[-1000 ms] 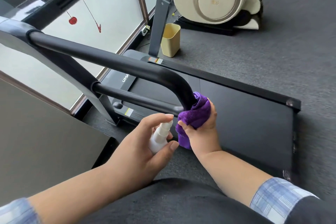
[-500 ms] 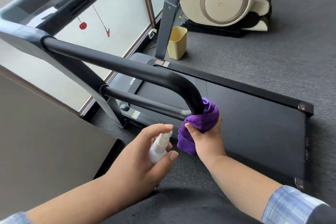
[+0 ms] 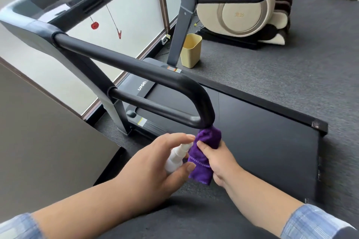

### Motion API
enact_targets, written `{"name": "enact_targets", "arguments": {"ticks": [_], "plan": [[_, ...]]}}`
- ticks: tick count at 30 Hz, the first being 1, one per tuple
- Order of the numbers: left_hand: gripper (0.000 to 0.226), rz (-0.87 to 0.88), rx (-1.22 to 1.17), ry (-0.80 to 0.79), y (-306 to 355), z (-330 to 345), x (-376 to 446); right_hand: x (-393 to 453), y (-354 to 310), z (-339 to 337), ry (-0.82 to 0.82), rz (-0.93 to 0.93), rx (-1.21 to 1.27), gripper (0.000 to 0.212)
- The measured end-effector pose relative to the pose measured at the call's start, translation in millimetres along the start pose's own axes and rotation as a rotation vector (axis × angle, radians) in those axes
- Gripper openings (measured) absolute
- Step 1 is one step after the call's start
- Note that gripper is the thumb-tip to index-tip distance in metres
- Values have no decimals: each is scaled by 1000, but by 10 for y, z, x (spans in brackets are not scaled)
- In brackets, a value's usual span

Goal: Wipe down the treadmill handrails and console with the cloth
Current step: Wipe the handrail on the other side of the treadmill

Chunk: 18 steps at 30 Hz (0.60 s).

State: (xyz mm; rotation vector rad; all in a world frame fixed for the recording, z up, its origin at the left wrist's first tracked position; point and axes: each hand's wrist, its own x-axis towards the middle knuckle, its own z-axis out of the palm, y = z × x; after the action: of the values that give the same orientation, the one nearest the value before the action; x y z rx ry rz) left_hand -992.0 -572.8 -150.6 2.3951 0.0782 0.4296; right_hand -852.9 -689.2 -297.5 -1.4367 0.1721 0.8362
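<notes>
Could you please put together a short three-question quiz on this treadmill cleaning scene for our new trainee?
1. True or false: the right hand grips the purple cloth just below the bend of the black handrail.
2. What does the left hand hold?
A. a white spray bottle
B. a sponge
C. a brush
3. Fill in: beside the treadmill's far upright, a ____ bin stands on the carpet.

Key: 1 true; 2 A; 3 yellow.
</notes>
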Motion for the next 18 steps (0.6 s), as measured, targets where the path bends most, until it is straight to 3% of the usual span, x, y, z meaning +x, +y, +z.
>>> {"name": "enact_targets", "arguments": {"ticks": [3,5,8,12,18], "plan": [[45,2,-7,18,35,6,-12,-109,-174,-123,273,-190,69,66],[50,10,-13,20,80,18,-5,-203,-374,-149,348,-325,-14,80],[56,21,2,17,144,44,24,-292,-650,-68,284,-490,-191,76],[46,40,-2,4,165,71,34,-304,-790,119,204,-663,-428,80],[42,64,-34,9,158,45,54,-172,-774,72,125,-643,-488,86]]}}
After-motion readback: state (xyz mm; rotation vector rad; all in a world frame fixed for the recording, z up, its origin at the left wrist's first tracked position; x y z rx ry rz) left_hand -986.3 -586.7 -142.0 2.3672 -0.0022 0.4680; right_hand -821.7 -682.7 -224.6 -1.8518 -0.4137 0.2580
